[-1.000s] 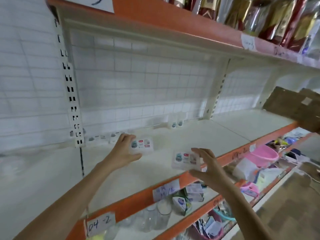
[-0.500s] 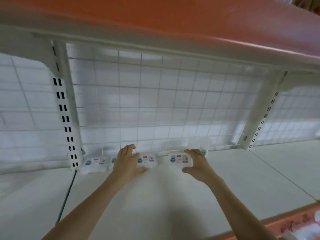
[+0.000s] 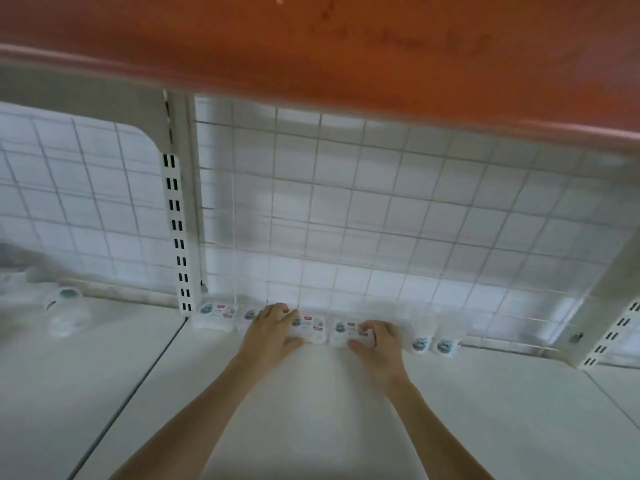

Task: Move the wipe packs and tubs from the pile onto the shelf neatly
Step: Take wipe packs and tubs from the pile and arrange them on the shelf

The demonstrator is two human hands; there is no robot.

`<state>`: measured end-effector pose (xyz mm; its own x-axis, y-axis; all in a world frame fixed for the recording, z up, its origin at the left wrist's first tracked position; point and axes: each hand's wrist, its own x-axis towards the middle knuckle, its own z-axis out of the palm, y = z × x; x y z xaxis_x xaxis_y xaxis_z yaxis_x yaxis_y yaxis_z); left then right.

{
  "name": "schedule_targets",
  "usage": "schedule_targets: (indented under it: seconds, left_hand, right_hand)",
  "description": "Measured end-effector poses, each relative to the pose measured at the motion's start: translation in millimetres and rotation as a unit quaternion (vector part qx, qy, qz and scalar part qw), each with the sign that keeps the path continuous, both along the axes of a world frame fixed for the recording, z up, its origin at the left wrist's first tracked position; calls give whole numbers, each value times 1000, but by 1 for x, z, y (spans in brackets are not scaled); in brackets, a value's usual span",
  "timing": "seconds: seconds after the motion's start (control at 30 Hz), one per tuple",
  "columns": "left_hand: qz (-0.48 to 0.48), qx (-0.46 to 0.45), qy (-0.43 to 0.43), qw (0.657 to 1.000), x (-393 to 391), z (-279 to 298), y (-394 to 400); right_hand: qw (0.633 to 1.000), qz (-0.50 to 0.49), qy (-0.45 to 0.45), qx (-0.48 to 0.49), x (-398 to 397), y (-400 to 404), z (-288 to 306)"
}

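A row of white wipe packs lies along the back of the white shelf, against the wire grid. My left hand rests on one pack, thumb at its front edge and fingers over its left part. My right hand grips the neighbouring pack from its right end. Both packs sit flat on the shelf, side by side. Another pack lies at the row's left end by the upright. Two small round tubs stand just right of my right hand.
The orange front of the upper shelf hangs low across the top of the view. A slotted white upright divides the bays. A round tub lies in the left bay. A second upright stands at the right.
Both hands have pushed their packs back against the wire grid into the row. The view has moved closer in under the upper shelf.
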<state>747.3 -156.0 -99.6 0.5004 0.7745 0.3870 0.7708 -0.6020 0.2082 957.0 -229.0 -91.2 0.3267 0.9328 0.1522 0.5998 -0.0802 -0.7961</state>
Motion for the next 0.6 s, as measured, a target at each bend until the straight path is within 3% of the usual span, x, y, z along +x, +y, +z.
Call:
schedule_targets:
  seconds: [0.27, 0.6]
  left_hand:
    - [28, -32, -3, 999, 7, 2, -4]
    - [13, -61, 13, 998, 4, 7, 2]
  right_hand:
    - [997, -23, 69, 19, -4, 5, -4]
    - [999, -51, -4, -15, -22, -9, 1]
